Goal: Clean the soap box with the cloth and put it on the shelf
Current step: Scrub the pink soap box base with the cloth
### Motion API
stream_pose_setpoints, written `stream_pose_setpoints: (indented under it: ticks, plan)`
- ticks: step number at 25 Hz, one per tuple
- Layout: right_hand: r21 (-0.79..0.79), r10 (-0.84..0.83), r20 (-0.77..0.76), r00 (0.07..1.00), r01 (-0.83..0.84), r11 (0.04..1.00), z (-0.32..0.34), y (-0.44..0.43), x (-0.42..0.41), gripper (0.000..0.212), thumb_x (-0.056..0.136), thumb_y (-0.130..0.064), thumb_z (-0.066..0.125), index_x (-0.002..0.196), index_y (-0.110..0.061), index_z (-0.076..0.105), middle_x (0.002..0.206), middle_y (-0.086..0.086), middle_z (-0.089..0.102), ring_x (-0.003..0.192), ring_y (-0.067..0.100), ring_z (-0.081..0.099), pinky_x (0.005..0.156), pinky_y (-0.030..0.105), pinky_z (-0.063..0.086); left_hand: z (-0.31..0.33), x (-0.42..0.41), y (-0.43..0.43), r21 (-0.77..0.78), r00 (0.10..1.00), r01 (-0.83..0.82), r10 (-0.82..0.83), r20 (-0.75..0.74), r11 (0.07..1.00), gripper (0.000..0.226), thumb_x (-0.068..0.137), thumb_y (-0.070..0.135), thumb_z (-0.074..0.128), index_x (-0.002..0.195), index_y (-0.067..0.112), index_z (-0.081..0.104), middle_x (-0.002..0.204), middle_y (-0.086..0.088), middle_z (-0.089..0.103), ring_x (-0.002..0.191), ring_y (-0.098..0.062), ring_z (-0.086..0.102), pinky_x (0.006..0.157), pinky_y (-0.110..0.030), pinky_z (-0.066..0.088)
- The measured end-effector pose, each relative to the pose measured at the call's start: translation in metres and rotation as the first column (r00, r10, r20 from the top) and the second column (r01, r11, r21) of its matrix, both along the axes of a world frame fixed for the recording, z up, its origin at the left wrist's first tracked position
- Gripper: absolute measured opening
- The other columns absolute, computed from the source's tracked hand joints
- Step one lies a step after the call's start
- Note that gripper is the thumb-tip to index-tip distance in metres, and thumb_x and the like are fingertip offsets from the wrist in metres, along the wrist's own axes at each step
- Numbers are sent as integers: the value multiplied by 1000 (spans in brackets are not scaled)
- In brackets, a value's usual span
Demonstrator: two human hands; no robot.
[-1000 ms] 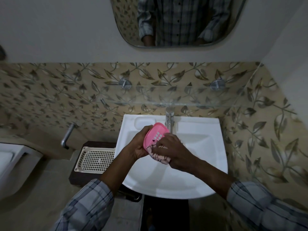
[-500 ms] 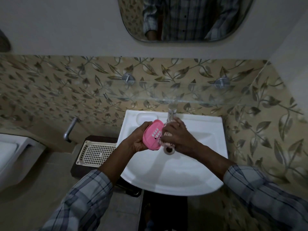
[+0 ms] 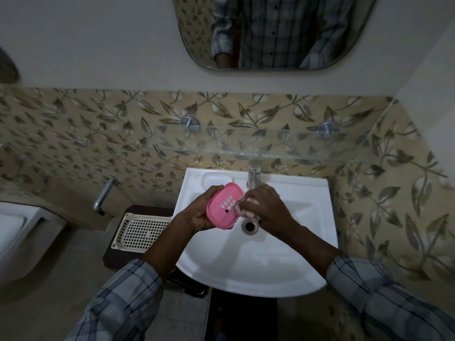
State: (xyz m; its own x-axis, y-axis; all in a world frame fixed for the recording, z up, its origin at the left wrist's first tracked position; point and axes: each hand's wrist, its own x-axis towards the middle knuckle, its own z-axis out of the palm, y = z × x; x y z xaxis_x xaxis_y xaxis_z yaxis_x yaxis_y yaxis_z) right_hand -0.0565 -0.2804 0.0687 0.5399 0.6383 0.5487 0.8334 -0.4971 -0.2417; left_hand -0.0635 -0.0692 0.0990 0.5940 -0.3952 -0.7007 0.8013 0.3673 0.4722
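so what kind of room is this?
A small bathroom, most likely in a home. A white sink with a tap sits under a wall mirror, with a glass shelf on leaf-patterned tiles between them. What looks like a toilet edge shows at far left.

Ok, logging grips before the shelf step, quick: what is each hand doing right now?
Left hand: closed on the pink soap box, held over the sink.
Right hand: closed on the cloth, pressed against the box.
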Motion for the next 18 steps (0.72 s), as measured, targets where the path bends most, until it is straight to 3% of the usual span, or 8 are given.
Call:
stream_pose_setpoints:
  ticks: [5,7,9,11,13,15,17,18]
  plan:
    - [62,-68,-297,952,90,994,20,30,-25,30,79,3,69,106,-9,73,97,14,69,84,33,66,67,35,54,0,11,-10,19,978,-207,206,32,978,49,95,47,52,115,5,64,100,-18,68,90,-29,66,79,-42,56]
    - [167,-237,-577,781,397,902,35,53,-18,24,82,3,62,102,-6,73,94,16,69,85,34,67,70,35,55,2,16,-21,53,956,-282,276,104,958,51,96,50,49,112,4,66,99,-17,70,88,-28,68,78,-39,55]
    - [205,-265,-715,647,557,805,37,66,-20,25,83,1,61,105,-3,72,96,17,72,87,32,68,75,35,57,0,18,-28,103,932,-344,327,155,933,56,95,51,50,117,2,63,98,-18,70,87,-27,68,74,-36,57]
    - [251,-178,-656,734,434,865,35,60,-33,30,82,2,61,110,0,70,101,18,72,89,32,68,78,39,58,-2,15,-27,140,940,-324,303,154,935,59,94,53,52,122,2,61,101,-18,70,89,-27,69,73,-36,58]
    - [125,-82,-340,937,132,983,28,36,-39,33,74,8,69,106,1,73,99,18,71,85,34,67,75,40,57,-3,11,-20,122,964,-256,244,105,959,57,94,53,51,125,5,59,105,-19,66,94,-30,65,76,-41,56]
    - [-28,-1,-121,993,-2,1000,25,12,-26,30,68,11,76,96,0,76,93,18,73,80,35,69,70,42,57,-4,10,-14,89,977,-208,202,72,974,55,94,51,52,126,7,58,106,-19,64,95,-31,63,77,-43,55]
    - [47,-74,-235,969,88,995,22,24,-24,26,73,9,72,97,0,75,92,16,73,81,35,69,71,40,57,-4,13,-15,105,958,-277,267,101,955,58,94,49,54,131,3,57,106,-19,64,94,-29,63,78,-42,55]
    - [179,-134,-468,873,243,953,24,41,-29,22,79,3,68,100,-2,73,95,15,74,84,33,70,73,38,58,-5,16,-18,133,943,-320,302,139,938,60,94,49,55,130,1,57,102,-18,65,90,-28,64,76,-39,56]
